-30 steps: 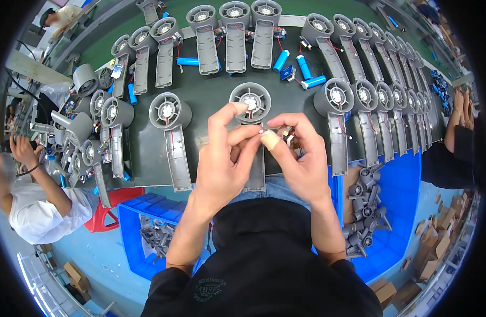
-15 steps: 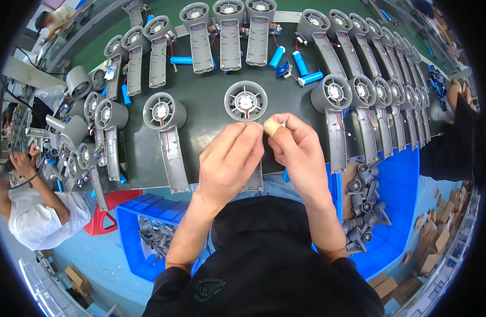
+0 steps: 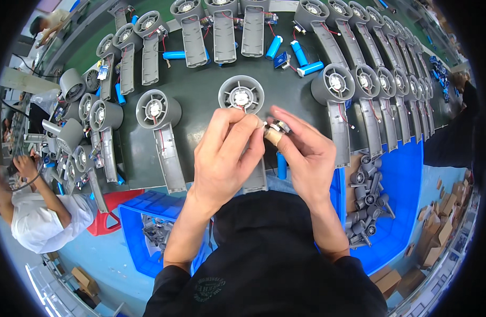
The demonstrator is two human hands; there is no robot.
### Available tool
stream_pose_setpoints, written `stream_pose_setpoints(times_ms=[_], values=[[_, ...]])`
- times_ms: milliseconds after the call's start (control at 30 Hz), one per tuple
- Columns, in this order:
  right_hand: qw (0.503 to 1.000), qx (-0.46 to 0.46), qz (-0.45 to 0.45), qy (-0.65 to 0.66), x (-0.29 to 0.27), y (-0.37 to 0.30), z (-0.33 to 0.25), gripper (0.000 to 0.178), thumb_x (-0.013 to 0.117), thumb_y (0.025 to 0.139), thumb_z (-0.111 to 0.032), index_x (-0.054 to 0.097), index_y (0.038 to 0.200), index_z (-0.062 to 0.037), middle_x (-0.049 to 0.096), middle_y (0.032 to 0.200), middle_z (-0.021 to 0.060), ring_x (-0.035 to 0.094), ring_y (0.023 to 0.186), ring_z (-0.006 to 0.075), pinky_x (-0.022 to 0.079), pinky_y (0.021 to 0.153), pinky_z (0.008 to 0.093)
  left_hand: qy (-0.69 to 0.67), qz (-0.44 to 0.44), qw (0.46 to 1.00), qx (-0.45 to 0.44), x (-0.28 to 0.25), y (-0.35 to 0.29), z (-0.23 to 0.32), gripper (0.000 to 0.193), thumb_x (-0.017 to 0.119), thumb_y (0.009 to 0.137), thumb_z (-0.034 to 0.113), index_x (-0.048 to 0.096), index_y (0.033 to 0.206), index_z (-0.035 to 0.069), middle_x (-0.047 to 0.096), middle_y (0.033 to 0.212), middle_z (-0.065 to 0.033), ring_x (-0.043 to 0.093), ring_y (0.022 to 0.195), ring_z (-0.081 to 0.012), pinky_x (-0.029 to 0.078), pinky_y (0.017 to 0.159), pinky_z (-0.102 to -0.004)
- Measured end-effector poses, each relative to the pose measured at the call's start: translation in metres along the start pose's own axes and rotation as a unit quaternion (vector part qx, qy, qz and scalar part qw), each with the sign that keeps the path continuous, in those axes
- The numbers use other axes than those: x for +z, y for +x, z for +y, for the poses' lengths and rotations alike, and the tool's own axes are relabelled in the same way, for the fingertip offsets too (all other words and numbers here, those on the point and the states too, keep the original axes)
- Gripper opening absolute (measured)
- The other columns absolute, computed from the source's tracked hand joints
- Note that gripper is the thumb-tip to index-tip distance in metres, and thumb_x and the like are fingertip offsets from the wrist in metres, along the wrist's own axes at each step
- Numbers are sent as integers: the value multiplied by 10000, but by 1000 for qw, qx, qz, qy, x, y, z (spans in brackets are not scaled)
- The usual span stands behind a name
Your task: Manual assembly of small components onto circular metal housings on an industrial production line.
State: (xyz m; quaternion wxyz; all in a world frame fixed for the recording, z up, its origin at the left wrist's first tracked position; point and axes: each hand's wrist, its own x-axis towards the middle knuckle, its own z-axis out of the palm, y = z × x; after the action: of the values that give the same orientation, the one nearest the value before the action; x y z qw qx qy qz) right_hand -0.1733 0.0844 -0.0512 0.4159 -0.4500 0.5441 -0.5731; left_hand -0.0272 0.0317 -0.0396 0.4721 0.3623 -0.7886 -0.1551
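In front of me a grey fan housing (image 3: 241, 79) with a round guard lies on the dark table, its trough-like handle (image 3: 255, 178) partly hidden by my hands. Over that handle my left hand (image 3: 227, 153) is closed in a pinch at a small white plug (image 3: 264, 123). Close by, my right hand (image 3: 304, 153), with tan tape round its thumb, grips a small circuit board (image 3: 279, 127) between thumb and fingers. Plug and board are almost touching; whether they are joined I cannot tell. A blue cylindrical battery (image 3: 281, 165) shows below the right hand.
Similar grey fan housings (image 3: 158, 111) stand in rows at left, back and right (image 3: 335, 84). Blue batteries (image 3: 310, 68) lie among the back ones. Blue crates (image 3: 401, 211) of grey parts flank me below the table edge. Another person (image 3: 42, 216) works at the left.
My right hand has shifted slightly right and opened up its grip, so the circuit board now shows. My left hand stays pinched near it. The view has moved a little.
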Motion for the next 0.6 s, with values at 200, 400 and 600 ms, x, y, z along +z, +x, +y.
stream_pose_setpoints(times_ms=[200, 400, 600], values=[[989, -90, -14, -120, 1, 3, 6, 371, 630, 889, 67, 637, 1258, 26, 671, 1091, 105, 632, 875, 103, 518, 728, 230, -30, -29, 999, -7, 0, 2, 2, 241, 738, 744, -75, 653, 954, 5, 601, 896, -78, 628, 670, -188, 506, 578, -292], [983, -122, -20, -135, 0, 2, 7, 363, 670, 884, 12, 645, 1247, 19, 703, 1010, 164, 695, 833, 208, 545, 736, 292, -63, -18, 997, -32, 2, 0, 0, 209, 747, 726, -79, 674, 903, 4, 622, 857, -75, 633, 670, -161, 511, 566, -269], [979, -138, 14, -147, 6, -1, 11, 378, 672, 868, 29, 647, 1245, 16, 717, 1003, 176, 726, 843, 220, 557, 711, 289, -49, -15, 998, -31, 2, 1, 0, 205, 740, 709, -92, 680, 881, 1, 635, 839, -79, 628, 665, -168, 510, 559, -270]])
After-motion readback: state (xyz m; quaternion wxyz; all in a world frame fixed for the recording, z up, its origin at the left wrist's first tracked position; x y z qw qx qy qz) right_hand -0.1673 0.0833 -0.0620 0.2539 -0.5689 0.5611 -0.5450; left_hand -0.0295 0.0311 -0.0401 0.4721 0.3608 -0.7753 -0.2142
